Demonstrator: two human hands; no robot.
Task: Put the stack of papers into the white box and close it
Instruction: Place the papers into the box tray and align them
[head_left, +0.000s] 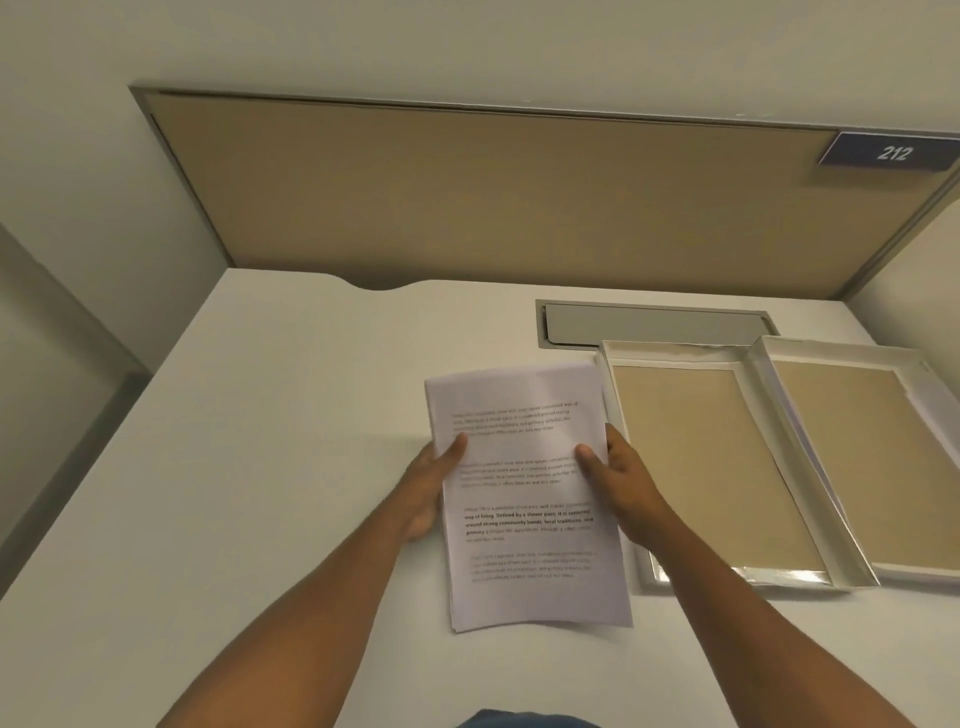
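While the white box (691, 467) lay open on the desk (260, 467), its lid (872, 457) alongside, both hands gripped the stack of papers (524, 499) just left of it. Left hand (431, 493) and right hand (623, 483) each pinched an edge, thumbs on top.

A dark blue sign (889, 151) on the partition's upper right corner reads "212". The top sheet of the stack of papers (524, 493) carries printed paragraphs; bold lines include "way of living" and "community bonds, local traditions", the rest blurred.
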